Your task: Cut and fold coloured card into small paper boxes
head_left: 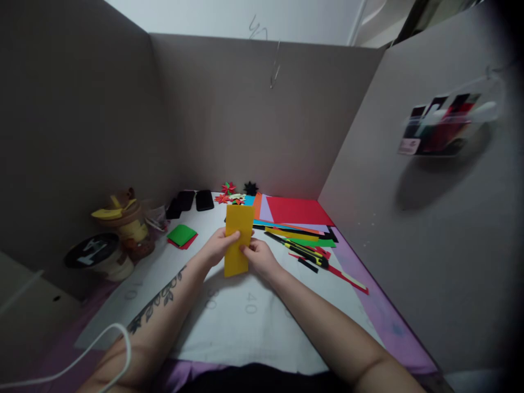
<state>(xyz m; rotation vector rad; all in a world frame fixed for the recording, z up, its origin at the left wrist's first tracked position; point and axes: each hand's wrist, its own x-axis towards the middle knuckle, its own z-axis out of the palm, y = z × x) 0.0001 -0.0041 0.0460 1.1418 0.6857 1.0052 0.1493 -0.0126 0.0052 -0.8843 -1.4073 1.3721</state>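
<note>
Between both hands I hold a strip of yellow paper [238,224] upright above the white mat [237,333]. My left hand [216,245] pinches its left edge with the thumb on the front. On the lower right edge my right hand [262,255] grips the same paper, thumb in front. The fingers behind the paper are mostly hidden. A yellow and black box cutter [305,252] lies to the right of my right hand. Left of my left hand rests a small stack of green square paper [182,235] over red.
Coloured sheets, a red one [298,210] on top, lie at the back right, with strips and scraps nearby. Folded paper stars [228,188] and dark flat objects [204,200] sit at the back. Containers [98,256] stand left; a white cable [123,349] crosses the lower left.
</note>
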